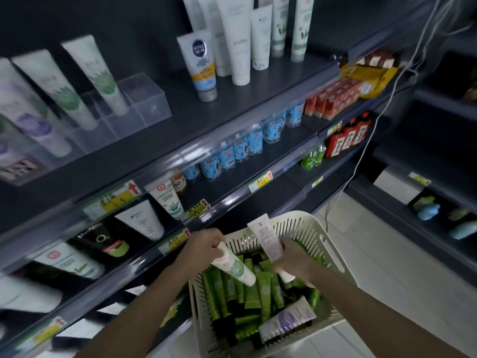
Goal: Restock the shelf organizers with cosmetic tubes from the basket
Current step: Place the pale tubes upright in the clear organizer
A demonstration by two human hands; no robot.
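Over the cream perforated plastic basket (313,229), both hands busy. Left hand (204,248) closed around the crimped end of a white tube with a green leaf print (236,270), cap end slanting down toward the basket's middle. Right hand (293,262) gripping a white tube with pink lettering (267,241) near its cap, flat crimped end raised above the basket's far rim. Inside the basket, a dense heap of slim green tubes with black caps (258,293), plus one white tube with a purple flower print (286,320) lying across them at the near right. On the dark grey top shelf (232,104), at left, clear plastic organizer compartments (140,103) holding white tubes with green prints (99,73) leaning back, caps down; rightmost compartment without a tube. Further right on the same shelf, a white and blue tube with an orange band (202,63) standing on its cap beside taller white tubes (238,40).
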